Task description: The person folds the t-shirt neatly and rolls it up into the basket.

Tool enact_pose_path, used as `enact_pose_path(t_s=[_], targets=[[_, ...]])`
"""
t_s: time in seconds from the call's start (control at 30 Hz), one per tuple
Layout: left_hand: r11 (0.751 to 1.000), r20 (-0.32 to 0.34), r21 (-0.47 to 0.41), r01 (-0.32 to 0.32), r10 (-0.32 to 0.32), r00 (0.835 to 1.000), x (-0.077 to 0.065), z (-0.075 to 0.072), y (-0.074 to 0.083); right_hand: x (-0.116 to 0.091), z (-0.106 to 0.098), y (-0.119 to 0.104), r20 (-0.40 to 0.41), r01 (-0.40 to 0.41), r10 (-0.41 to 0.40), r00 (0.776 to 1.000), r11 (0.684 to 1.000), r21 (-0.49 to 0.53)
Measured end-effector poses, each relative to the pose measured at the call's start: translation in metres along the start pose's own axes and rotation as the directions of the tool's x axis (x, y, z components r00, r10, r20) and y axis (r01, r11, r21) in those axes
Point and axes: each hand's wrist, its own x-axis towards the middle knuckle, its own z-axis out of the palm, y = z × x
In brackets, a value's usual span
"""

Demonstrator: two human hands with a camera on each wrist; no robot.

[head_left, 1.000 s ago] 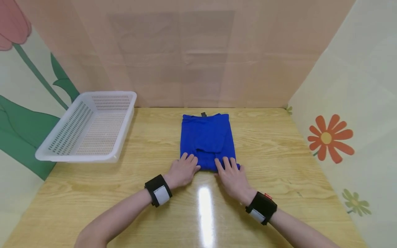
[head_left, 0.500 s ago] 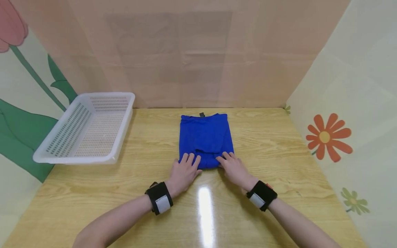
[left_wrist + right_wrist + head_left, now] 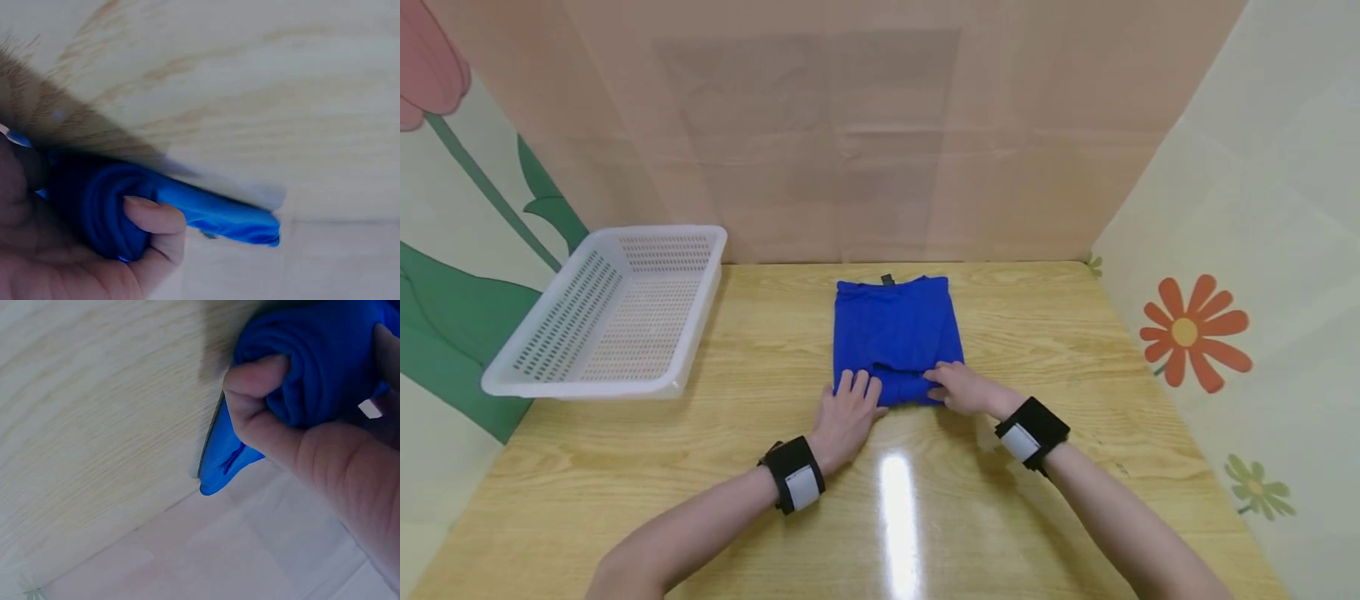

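Note:
A folded blue garment (image 3: 898, 325) lies on the table in the head view, a small dark tag (image 3: 887, 280) at its far edge. Its near edge is wound into a roll (image 3: 902, 387). My left hand (image 3: 844, 417) grips the roll's left end, and in the left wrist view a bent finger (image 3: 156, 215) lies against the coiled layers (image 3: 112, 206). On the right end, my right hand (image 3: 968, 389) holds the roll, with one finger (image 3: 256, 378) pressed at the spiral of cloth (image 3: 300, 375) in the right wrist view. Fingers behind the roll are partly hidden.
A white perforated plastic basket (image 3: 685, 371) stands on the left of the wooden table (image 3: 1037, 333). Behind the table rises a pinkish covering (image 3: 887, 167). A side panel with printed flowers (image 3: 1185, 332) borders the right.
My right hand has shifted from lying over the near edge to gripping the roll's right end, turning more sideways. The left hand stays at the left end. The near edge has moved slightly away.

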Motion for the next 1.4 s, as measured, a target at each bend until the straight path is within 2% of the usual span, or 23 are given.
enact_pose_path(t_s=[0.07,0.17,0.27,0.4,0.5,0.6,0.73,0.8,0.87,0.9,1.03,1.13,1.2,1.27,1.4], targets=[[1.000,0.009,-0.022,0.000,0.000,1.000,0.003,0.000,-0.002,-0.001,-0.001,0.000,0.015,-0.010,0.010,1.000,1.000,0.004],[0.997,0.066,-0.077,0.001,0.004,0.998,0.008,-0.003,-0.005,-0.005,0.001,-0.003,-0.008,-0.055,0.055,0.998,0.998,-0.020],[0.986,0.178,-0.165,0.014,0.015,0.984,0.014,-0.008,-0.009,-0.011,0.008,-0.011,-0.093,-0.143,0.134,0.987,0.985,-0.093],[0.961,0.331,-0.267,0.065,0.028,0.943,0.023,-0.014,-0.016,-0.017,0.021,-0.025,-0.244,-0.269,0.219,0.945,0.943,-0.196],[0.943,0.424,-0.319,0.090,0.058,0.904,0.028,-0.015,-0.022,-0.019,0.031,-0.030,-0.315,-0.294,0.207,0.926,0.919,-0.261],[0.924,0.491,-0.367,0.105,0.097,0.866,0.034,-0.017,-0.029,-0.017,0.040,-0.033,-0.327,-0.289,0.184,0.927,0.906,-0.309],[0.905,0.566,-0.402,0.142,0.123,0.815,0.040,-0.019,-0.038,-0.012,0.046,-0.034,-0.320,-0.266,0.160,0.934,0.908,-0.324],[0.902,0.580,-0.405,0.146,0.130,0.804,0.040,-0.019,-0.040,-0.010,0.048,-0.033,-0.327,-0.260,0.150,0.933,0.910,-0.322],[0.911,0.561,-0.394,0.120,0.134,0.817,0.039,-0.018,-0.039,-0.009,0.050,-0.031,-0.343,-0.258,0.141,0.929,0.910,-0.325],[0.918,0.538,-0.384,0.102,0.133,0.832,0.037,-0.017,-0.038,-0.009,0.051,-0.030,-0.351,-0.257,0.137,0.926,0.910,-0.325],[0.955,0.383,-0.297,0.014,0.106,0.918,0.025,-0.013,-0.030,-0.008,0.052,-0.026,-0.374,-0.244,0.112,0.921,0.913,-0.326],[0.978,0.263,-0.206,-0.027,0.082,0.961,0.016,-0.010,-0.023,-0.007,0.050,-0.024,-0.379,-0.223,0.095,0.921,0.924,-0.311],[0.989,0.203,-0.140,-0.046,0.074,0.976,0.014,-0.008,-0.020,-0.006,0.047,-0.022,-0.376,-0.209,0.088,0.922,0.932,-0.295],[0.993,0.166,-0.105,-0.046,0.063,0.984,0.013,-0.006,-0.017,-0.004,0.043,-0.020,-0.367,-0.197,0.089,0.926,0.943,-0.269],[0.993,0.169,-0.113,-0.019,0.038,0.985,0.015,-0.005,-0.015,-0.001,0.034,-0.015,-0.310,-0.177,0.103,0.945,0.960,-0.218]])
